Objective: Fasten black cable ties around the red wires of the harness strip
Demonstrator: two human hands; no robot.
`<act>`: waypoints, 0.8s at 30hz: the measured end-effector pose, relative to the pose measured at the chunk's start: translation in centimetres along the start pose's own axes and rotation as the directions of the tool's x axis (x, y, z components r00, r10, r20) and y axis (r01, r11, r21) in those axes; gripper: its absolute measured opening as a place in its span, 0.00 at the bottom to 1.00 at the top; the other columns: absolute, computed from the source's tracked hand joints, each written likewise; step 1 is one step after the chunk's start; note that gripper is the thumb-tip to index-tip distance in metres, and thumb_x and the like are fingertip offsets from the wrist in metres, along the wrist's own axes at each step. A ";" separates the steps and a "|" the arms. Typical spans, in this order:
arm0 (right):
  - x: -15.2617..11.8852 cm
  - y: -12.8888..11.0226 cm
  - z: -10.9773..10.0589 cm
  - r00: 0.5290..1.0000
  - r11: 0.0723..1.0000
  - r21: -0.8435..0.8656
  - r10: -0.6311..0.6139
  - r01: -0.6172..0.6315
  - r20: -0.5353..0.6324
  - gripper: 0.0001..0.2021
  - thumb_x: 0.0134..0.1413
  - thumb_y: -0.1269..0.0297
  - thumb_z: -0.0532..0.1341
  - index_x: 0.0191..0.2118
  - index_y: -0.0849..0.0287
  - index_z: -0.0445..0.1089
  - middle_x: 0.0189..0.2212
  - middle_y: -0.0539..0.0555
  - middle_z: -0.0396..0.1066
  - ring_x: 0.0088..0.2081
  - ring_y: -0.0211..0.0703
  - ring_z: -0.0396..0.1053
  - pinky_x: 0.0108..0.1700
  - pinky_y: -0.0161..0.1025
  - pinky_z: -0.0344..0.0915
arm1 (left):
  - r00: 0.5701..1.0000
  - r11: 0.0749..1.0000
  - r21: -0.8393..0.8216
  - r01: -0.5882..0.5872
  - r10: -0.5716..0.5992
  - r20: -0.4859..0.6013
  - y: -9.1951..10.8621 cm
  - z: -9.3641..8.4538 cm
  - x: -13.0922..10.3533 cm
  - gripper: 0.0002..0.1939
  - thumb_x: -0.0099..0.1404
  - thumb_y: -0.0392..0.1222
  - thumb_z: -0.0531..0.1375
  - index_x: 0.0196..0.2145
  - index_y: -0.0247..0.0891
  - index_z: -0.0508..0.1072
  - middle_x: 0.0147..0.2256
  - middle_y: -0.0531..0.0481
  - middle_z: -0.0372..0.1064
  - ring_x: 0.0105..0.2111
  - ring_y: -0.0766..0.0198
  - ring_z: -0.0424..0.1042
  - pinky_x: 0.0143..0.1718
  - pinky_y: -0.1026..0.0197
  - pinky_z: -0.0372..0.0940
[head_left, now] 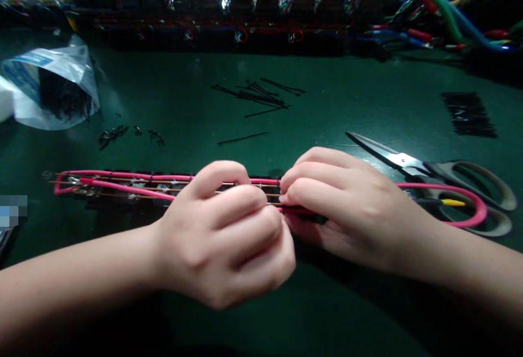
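Note:
A long dark strip (pixel 134 191) with metal rails lies across the bench, and a pink wire (pixel 114 174) runs along it. My left hand (pixel 229 237) is closed in a fist over the middle of the strip; whatever its fingers hold is hidden. Just to its right, my right hand (pixel 351 204) grips the strip, fingers along the far side and thumb on the near side. The pink wire loops out past my right hand, over the handles of the scissors (pixel 402 161). A yellow-tipped lead (pixel 453 203) lies inside that loop.
Loose black cable ties (pixel 257 95) lie beyond my hands, with cut black bits (pixel 112 136) to the left. A plastic bag (pixel 61 87) of dark pieces stands at left. A neat row of black ties (pixel 469 114) lies at right. Wired assemblies (pixel 245 13) span the back.

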State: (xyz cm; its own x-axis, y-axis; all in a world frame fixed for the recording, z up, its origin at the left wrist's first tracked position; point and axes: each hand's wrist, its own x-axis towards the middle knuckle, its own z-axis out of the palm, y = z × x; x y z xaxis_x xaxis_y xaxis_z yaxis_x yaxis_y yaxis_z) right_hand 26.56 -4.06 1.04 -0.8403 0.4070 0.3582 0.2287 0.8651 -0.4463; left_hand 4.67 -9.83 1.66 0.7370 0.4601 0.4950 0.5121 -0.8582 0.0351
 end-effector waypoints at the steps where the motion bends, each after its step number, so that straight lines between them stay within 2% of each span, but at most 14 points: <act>1: 0.0 0.0 0.0 1.000 1.000 0.010 0.014 -0.014 0.003 0.05 0.60 0.73 0.59 0.33 0.61 0.68 0.35 0.59 0.75 0.36 0.45 0.67 0.38 0.42 0.65 | 0.998 0.997 0.033 -0.065 0.065 0.002 0.1 -0.1 -0.1 0.05 0.67 0.38 0.60 0.35 0.44 0.77 0.31 0.53 0.74 0.33 0.63 0.70 0.39 0.52 0.67; 3: 0.1 0.0 -0.1 0.999 0.999 0.034 0.034 -0.034 0.009 0.02 0.57 0.73 0.61 0.34 0.61 0.69 0.37 0.59 0.75 0.38 0.46 0.68 0.41 0.43 0.65 | 0.983 0.980 0.075 -0.185 0.184 0.019 0.2 -0.2 -0.3 0.07 0.69 0.40 0.60 0.35 0.44 0.79 0.33 0.52 0.74 0.33 0.63 0.70 0.37 0.54 0.68; 5: 0.1 0.0 -0.2 0.999 0.997 0.067 0.047 -0.048 0.017 0.04 0.54 0.74 0.62 0.35 0.60 0.69 0.40 0.59 0.74 0.41 0.47 0.68 0.44 0.44 0.65 | 0.971 0.966 0.099 -0.239 0.237 0.033 0.2 -0.2 -0.2 0.07 0.69 0.40 0.60 0.36 0.43 0.80 0.35 0.51 0.74 0.34 0.63 0.70 0.36 0.55 0.69; 8: 0.2 0.1 -0.2 0.995 0.988 0.121 0.091 -0.095 0.040 0.08 0.49 0.76 0.61 0.37 0.61 0.69 0.40 0.58 0.73 0.42 0.48 0.68 0.45 0.44 0.65 | 0.965 0.962 0.084 -0.261 0.260 0.021 0.1 -0.2 0.0 0.07 0.68 0.37 0.61 0.35 0.42 0.80 0.34 0.51 0.74 0.34 0.63 0.70 0.35 0.57 0.70; 12: 0.1 0.2 -0.1 0.984 0.972 0.153 0.171 -0.178 0.059 0.10 0.50 0.75 0.61 0.40 0.60 0.68 0.40 0.57 0.72 0.42 0.47 0.69 0.41 0.42 0.66 | 0.955 0.955 0.010 -0.296 0.296 -0.002 -0.1 -0.1 0.4 0.09 0.68 0.33 0.62 0.31 0.43 0.79 0.31 0.54 0.74 0.31 0.67 0.69 0.30 0.62 0.70; 17: 0.1 0.0 -0.1 0.971 0.955 0.181 0.219 -0.233 0.097 0.11 0.52 0.75 0.60 0.42 0.59 0.67 0.41 0.56 0.72 0.41 0.46 0.69 0.38 0.40 0.66 | 0.933 0.931 0.061 -0.361 0.360 0.026 -0.1 0.1 0.2 0.09 0.69 0.34 0.60 0.35 0.40 0.81 0.31 0.52 0.74 0.33 0.65 0.70 0.32 0.62 0.71; 24: 0.0 0.0 -0.3 0.964 0.944 0.205 0.240 -0.260 0.118 0.11 0.52 0.74 0.60 0.42 0.58 0.67 0.41 0.56 0.72 0.40 0.45 0.69 0.37 0.40 0.66 | 0.923 0.922 0.067 -0.380 0.374 0.089 0.1 0.5 0.6 0.14 0.70 0.31 0.56 0.32 0.40 0.80 0.29 0.53 0.75 0.30 0.65 0.70 0.33 0.59 0.72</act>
State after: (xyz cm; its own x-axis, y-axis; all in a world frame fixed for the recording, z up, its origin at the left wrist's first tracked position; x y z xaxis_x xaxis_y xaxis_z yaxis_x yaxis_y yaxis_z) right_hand 26.76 -3.98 1.33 -0.8130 0.5650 0.1410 0.3334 0.6503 -0.6826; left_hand 5.39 -9.53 1.55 0.9113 0.1239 0.3927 0.2215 -0.9515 -0.2136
